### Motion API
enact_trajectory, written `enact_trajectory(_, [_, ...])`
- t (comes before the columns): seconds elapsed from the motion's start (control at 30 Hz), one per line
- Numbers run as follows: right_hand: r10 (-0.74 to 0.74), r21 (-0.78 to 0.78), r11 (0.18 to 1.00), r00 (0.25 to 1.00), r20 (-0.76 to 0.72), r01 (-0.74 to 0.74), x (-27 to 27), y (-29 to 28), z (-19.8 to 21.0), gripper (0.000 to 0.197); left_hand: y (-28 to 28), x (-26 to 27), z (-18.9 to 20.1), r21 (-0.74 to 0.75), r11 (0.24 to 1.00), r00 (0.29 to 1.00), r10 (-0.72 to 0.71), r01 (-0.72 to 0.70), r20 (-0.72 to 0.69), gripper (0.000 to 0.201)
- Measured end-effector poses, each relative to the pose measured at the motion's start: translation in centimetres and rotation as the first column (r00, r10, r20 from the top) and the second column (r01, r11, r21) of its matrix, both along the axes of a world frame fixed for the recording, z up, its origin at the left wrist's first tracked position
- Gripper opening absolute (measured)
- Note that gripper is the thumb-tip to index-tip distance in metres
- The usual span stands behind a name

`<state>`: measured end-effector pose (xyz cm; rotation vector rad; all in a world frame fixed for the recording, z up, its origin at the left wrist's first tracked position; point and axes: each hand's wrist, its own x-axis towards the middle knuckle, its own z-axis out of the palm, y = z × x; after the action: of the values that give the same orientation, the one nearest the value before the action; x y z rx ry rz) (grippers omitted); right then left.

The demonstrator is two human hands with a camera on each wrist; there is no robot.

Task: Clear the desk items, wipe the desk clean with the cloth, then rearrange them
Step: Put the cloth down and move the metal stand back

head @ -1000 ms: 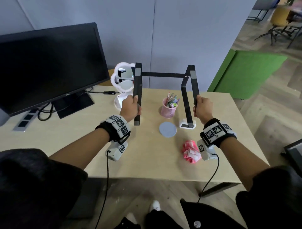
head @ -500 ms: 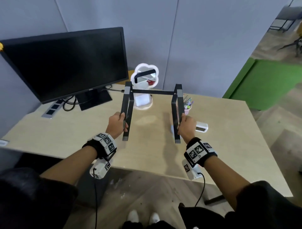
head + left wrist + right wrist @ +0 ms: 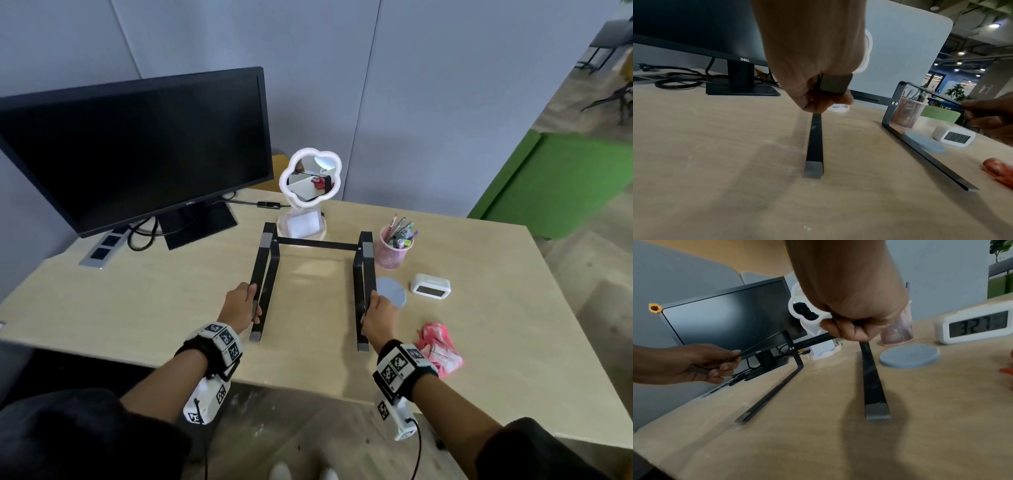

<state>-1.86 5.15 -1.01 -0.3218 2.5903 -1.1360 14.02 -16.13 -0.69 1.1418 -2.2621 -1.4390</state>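
A black metal stand (image 3: 317, 244) with two folded rails and a cross bar sits on the wooden desk (image 3: 154, 301), its lower rails (image 3: 814, 142) (image 3: 872, 379) on the surface. My left hand (image 3: 241, 305) grips the upper left rail (image 3: 835, 84). My right hand (image 3: 378, 313) grips the upper right rail. A crumpled pink cloth (image 3: 438, 349) lies near the front edge, right of my right wrist. Beside the right rail lie a grey round coaster (image 3: 392, 291) (image 3: 909, 356) and a white digital clock (image 3: 431, 286) (image 3: 974, 325). A pink mesh pen cup (image 3: 394, 250) stands behind them.
A black monitor (image 3: 137, 147) on its stand fills the back left, with cables and a power strip (image 3: 101, 248) beside it. A white cloud-shaped mirror (image 3: 310, 178) stands behind the stand's cross bar. Grey partition panels rise behind the desk; a green bench (image 3: 561, 185) stands beyond the right side.
Both hands have lowered the stand from the air down onto the desk in front of the mirror. The view has turned left and down, and the clock, coaster and cloth show again.
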Motion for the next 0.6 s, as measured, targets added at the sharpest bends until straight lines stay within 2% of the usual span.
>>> enact_trajectory(0.17, [-0.091,-0.017,0.996,0.996,0.001,0.091,1.5,0.5,0.4,0.044,-0.7,-0.3,-1.0,0.04,0.998,0.999,-0.043,0.044,-0.002,0.032])
enact_trajectory(0.27, [-0.064,-0.012,0.998,0.997,0.031,0.064,1.5,0.4,-0.4,0.055,-1.2,-0.1,-1.6,0.062,0.995,0.997,-0.072,0.072,-0.011,0.033])
enact_trajectory(0.37, [-0.07,0.015,0.997,0.996,0.056,0.069,0.9,0.7,0.9,0.038,-2.4,0.1,-1.3,0.04,0.991,0.991,-0.131,0.13,0.022,0.038])
enact_trajectory(0.43, [-0.104,0.017,0.994,0.994,-0.012,0.105,-0.1,1.3,1.9,0.024,-3.6,0.1,-0.8,0.02,0.992,0.991,-0.124,0.123,0.048,0.041])
enact_trajectory(0.53, [-0.199,-0.096,0.978,0.97,-0.14,0.187,-2.0,1.1,3.8,0.01,-6.2,-0.4,0.4,-0.043,0.997,0.998,-0.062,0.063,0.031,0.041])
enact_trajectory(0.6, [-0.154,-0.117,0.985,0.956,-0.25,0.128,-3.7,0.0,5.2,0.012,-8.2,-1.4,1.6,-0.139,0.99,0.999,-0.024,0.03,0.044,0.039])
